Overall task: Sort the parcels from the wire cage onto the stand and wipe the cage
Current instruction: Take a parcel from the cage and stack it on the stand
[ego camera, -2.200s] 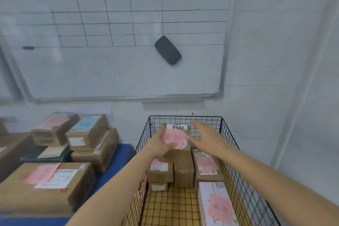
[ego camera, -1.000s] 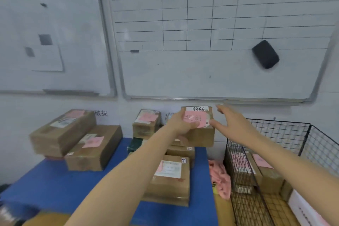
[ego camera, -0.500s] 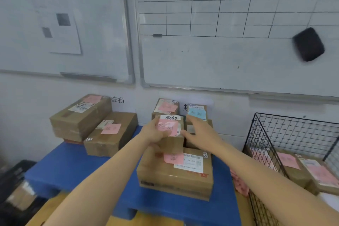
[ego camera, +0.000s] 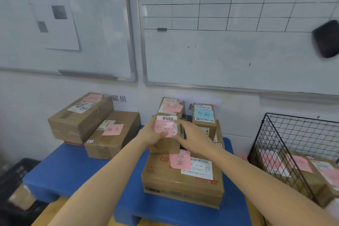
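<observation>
- Parcel, small brown carton, gripped between both hands over the far end of the big carton at the blue stand's near right; whether it rests on that carton or is just above it can't be told, hands hide the bottom edge.
- Left hand wrapped round its left side, thumb on the pink note on top; right hand pressed flat against its right side, fingers partly curled.
- Writing: white label on the parcel's top reads roughly "9500"; pink note has handwriting, illegible. Big carton has a pink note, barcode label, "34-J06" about readable.
- Wall sign behind the left pile reads "破损"; second sign mostly covered by boxes, only one partial character shows.
- Back pile at stand's far right: carton with blue note, carton with pink note, a "4" on one side; the lower boxes are mostly hidden by the hands.
- Wire cage at right, cut off by the frame; holds cartons with pink notes, blurred through mesh.
- Black eraser on whiteboard, motion-blurred.
- Dark crate bottom left, contents unclear.
</observation>
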Motion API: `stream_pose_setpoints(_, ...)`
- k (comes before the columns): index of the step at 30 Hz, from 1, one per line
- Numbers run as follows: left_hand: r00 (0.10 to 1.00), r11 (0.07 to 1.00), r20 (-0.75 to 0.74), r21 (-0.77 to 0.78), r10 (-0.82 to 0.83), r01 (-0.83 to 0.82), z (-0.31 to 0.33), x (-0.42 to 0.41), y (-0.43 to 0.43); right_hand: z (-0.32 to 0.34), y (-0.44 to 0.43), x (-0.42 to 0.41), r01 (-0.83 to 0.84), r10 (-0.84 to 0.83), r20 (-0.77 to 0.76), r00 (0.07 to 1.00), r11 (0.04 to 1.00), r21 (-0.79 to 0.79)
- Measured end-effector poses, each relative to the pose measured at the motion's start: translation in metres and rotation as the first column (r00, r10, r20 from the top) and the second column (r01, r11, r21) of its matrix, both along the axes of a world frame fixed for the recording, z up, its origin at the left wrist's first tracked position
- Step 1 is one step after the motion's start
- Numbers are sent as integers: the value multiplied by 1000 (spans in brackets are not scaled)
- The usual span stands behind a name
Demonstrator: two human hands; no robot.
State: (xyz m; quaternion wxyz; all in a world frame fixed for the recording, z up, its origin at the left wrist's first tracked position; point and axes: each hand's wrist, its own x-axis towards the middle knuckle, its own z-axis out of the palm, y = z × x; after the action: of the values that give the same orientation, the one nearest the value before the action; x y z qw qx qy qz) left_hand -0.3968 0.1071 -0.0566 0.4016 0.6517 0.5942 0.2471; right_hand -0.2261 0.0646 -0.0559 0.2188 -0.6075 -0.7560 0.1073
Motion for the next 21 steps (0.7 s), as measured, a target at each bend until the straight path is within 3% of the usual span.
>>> stream_pose_setpoints(9, 996, 995, 31, -50, -80, 81, -2, 2, 7, -10, 14, 2, 15, -15, -1, 1000, 1000, -16)
stream_pose_setpoints(14, 996, 997, -82, 68, -25, 31, 1, -7, 7, 0, 10, 6, 23, -23, -8, 1000, 1000, 14)
stream_pose_setpoints(17, 983, 969, -182, 246, 33, 13, 7, -8, 4, 10, 3, 13, 30, -30, 4, 1000, 999, 36)
stream_pose_setpoints(21, 947, 881, -320, 443, -17, 166, 16, 18, -4, 28, -15, 36, 97, -99, 29, 995, 994, 57)
